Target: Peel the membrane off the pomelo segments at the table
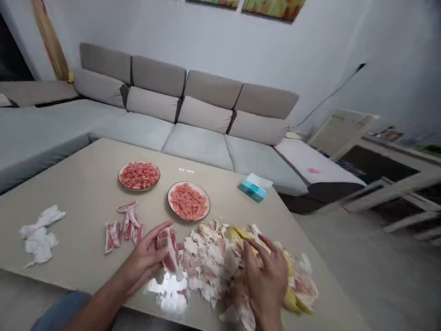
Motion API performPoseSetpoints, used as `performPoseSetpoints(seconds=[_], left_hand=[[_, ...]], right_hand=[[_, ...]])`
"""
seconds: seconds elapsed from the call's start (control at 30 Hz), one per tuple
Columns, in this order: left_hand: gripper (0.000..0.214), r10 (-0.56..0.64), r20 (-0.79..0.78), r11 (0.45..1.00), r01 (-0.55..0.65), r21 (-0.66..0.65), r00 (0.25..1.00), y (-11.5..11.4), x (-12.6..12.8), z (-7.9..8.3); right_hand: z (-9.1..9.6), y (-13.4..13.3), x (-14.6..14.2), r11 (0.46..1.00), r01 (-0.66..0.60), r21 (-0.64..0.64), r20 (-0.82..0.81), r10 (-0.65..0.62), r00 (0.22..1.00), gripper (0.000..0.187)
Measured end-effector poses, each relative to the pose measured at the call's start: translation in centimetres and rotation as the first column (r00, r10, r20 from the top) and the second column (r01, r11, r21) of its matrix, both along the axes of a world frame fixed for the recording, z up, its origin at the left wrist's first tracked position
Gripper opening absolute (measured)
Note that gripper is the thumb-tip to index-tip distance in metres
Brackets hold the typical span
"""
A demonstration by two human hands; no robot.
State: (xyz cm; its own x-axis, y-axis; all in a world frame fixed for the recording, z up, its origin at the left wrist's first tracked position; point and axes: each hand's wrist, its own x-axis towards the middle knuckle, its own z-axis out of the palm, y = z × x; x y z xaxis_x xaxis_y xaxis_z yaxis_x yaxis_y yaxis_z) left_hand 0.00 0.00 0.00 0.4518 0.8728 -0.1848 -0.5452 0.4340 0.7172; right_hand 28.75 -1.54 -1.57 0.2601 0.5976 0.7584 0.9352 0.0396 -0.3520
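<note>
My left hand [146,255] is closed around a pink pomelo segment [168,248], which is held upright over the table with white skin hanging at its lower edge. My right hand [267,276] is above a heap of pomelo peel and membrane scraps [208,257]; its bent fingers are apart, and I see nothing between them. Yellow rind pieces [294,301] stick out around this hand. Left of my left hand lie several unpeeled-off pomelo segments [129,223]. Beyond the hands, one plate [170,202] and a second plate [120,179] bear piles of pink pomelo pulp.
A blue tissue pack [253,189] lies near the table's far right corner. Crumpled white tissue or cloth [39,236] is on the left of the glossy table [86,184]. A grey sofa [196,142] stands behind it, with wooden furniture [396,193] on the right.
</note>
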Motion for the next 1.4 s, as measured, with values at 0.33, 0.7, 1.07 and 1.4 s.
performPoseSetpoints(seconds=[0.33,0.7,1.07,1.4], left_hand=[[0.054,0.039,-0.118,0.993,-0.025,0.115,0.992,0.0,0.0,-0.5],[0.04,0.274,-0.34,0.885,-0.097,0.455,0.9,0.2,0.8,-1.1],[0.051,0.312,-0.512,0.792,0.078,0.605,0.8,-0.4,0.6,-1.7],[0.06,0.544,-0.527,0.474,0.28,0.835,0.653,-0.4,0.1,-2.4]], right_hand=[[-0.7,0.1,-1.3,0.99,-0.094,-0.101,-0.106,0.084,0.991,0.033],[0.9,-1.2,-5.5,0.941,-0.21,-0.267,-0.364,0.103,0.926,0.034],[1.7,-2.6,-12.2,0.804,-0.589,-0.076,-0.457,0.497,0.738,0.004],[1.5,-2.9,-12.7,0.788,-0.606,-0.106,-0.427,0.515,0.743,0.013]])
